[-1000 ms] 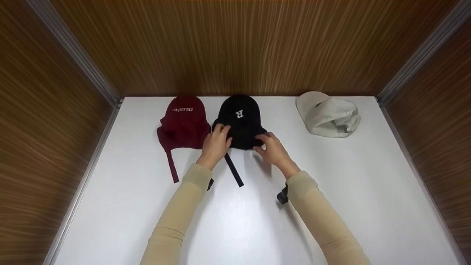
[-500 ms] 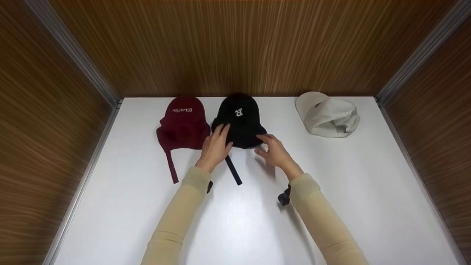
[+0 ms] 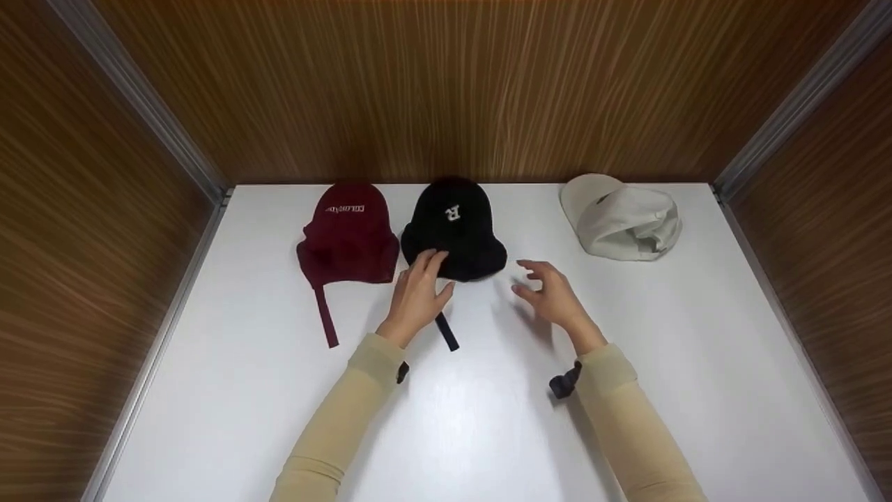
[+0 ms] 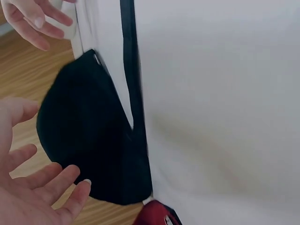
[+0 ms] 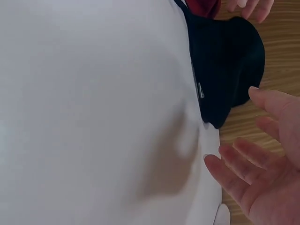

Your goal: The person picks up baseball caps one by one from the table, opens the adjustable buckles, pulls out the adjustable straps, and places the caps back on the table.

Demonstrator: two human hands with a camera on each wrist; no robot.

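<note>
A black cap [image 3: 453, 233] with a white letter R lies flat at the table's back edge, its loose strap [image 3: 447, 333] pointing toward me. Over its near left side hovers my left hand [image 3: 416, 296], fingers spread and loosely bent, holding nothing. It hides part of the cap and strap in the head view. My right hand [image 3: 554, 296] is off the cap's right side, fingers apart and holding nothing. The left wrist view shows a gap between the left fingers and the black cap [image 4: 89, 126]. To the left lies a maroon cap [image 3: 348, 244] with white lettering, strap hanging toward me.
A cream cap [image 3: 627, 219] lies on its side at the back right, its opening turned to the front right. Brown wood-grain panels [image 3: 446, 90] surround the white table [image 3: 481, 432] at the back and sides. The maroon and black caps lie side by side.
Both hands have come away from the black cap: the right moved right and toward me, the left slightly toward me. The black cap's lower edge is uncovered on the right.
</note>
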